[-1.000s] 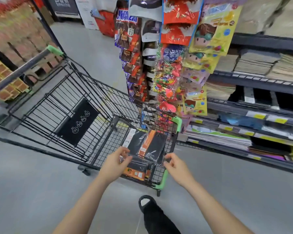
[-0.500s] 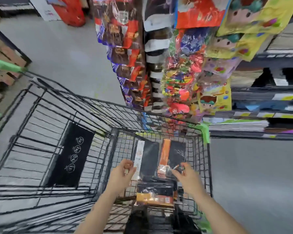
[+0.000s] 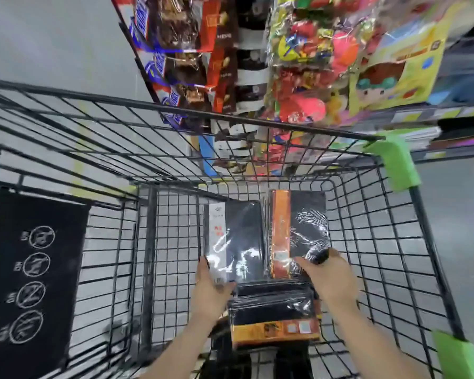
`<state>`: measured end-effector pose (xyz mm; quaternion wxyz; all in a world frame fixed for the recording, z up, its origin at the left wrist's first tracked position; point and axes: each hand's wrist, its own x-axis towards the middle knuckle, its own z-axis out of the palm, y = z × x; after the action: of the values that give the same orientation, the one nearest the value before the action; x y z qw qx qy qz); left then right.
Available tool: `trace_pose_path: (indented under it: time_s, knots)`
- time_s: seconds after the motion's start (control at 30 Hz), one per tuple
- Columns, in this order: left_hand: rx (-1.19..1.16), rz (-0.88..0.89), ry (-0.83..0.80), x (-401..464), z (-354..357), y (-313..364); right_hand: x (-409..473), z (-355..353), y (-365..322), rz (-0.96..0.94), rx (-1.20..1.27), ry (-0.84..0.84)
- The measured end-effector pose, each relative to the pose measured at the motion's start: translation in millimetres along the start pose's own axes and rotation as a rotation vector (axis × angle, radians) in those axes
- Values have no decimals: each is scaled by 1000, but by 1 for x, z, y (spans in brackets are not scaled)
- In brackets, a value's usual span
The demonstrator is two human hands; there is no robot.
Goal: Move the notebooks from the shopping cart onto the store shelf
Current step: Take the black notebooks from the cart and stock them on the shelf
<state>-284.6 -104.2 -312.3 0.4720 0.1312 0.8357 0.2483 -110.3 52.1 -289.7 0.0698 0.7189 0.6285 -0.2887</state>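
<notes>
Your left hand (image 3: 212, 289): inside the shopping cart (image 3: 282, 116), at about 6 o'clock in the view. Its thumb lies over the near corner of the white-strip notebook (image 3: 238, 236) and the other fingers are curled under that edge, so it pinches the notebook.
Your right hand (image 3: 327, 277): just to the right of the left one, also in the basket. Its fingers are closed round the near end of the orange-strip notebook (image 3: 303, 228); a dark-nailed fingertip lies on the black cover.
White-strip notebook: black cover in shiny film, with a white band down its left side. It sits at the centre of the cart floor, lengthwise toward 12 o'clock.
Orange-strip notebook: black cover with an orange band down its left side, just beside the first one at its 3 o'clock. Whether the two touch you cannot tell.
Lower notebook stack (image 3: 274, 313): wrapped black notebooks with an orange band at the near edge, lying crosswise between your wrists at 6 o'clock, under the near ends of the two held ones.
Store shelf (image 3: 422, 138): at 2 o'clock beyond the cart's rim, blurred, with flat stacked stationery on it.
Hanging snack packs (image 3: 192, 58): at 12 o'clock, outside the cart's far wall.
Hanging toy packs (image 3: 326, 67): at 1 o'clock, next to the snacks.
Child-seat flap (image 3: 30, 269): black panel with white crossed-out symbols, at 9 o'clock.
Green corner guard (image 3: 397, 165): on the cart's rim at 2 o'clock.
</notes>
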Motion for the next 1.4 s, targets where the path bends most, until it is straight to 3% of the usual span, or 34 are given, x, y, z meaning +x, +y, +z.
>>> trace_pose_path:
  time_s: [0.23,0.5,0.8,0.9,1.07,1.23,1.4]
  knots:
    - [-186,-109,200,4,-3,12,-2,-7,-5,40,-92,45]
    - [-62,26,-44,-10,-48,27,-19,-29,-14,-28,-60,82]
    - [-68,49,58,-59,-110,54,-53,-83,-33,-220,102,-5]
    - [-65,72,37,-84,-127,68,-63,-110,-36,-253,92,21]
    - [2,153,0,-121,-149,108,-74,-174,-36,-344,300,-60]
    - [11,229,-32,-169,-146,169,-75,-237,-12,-368,464,-64]
    - [-80,293,-67,-201,-100,223,-50,-283,44,-334,600,-70]
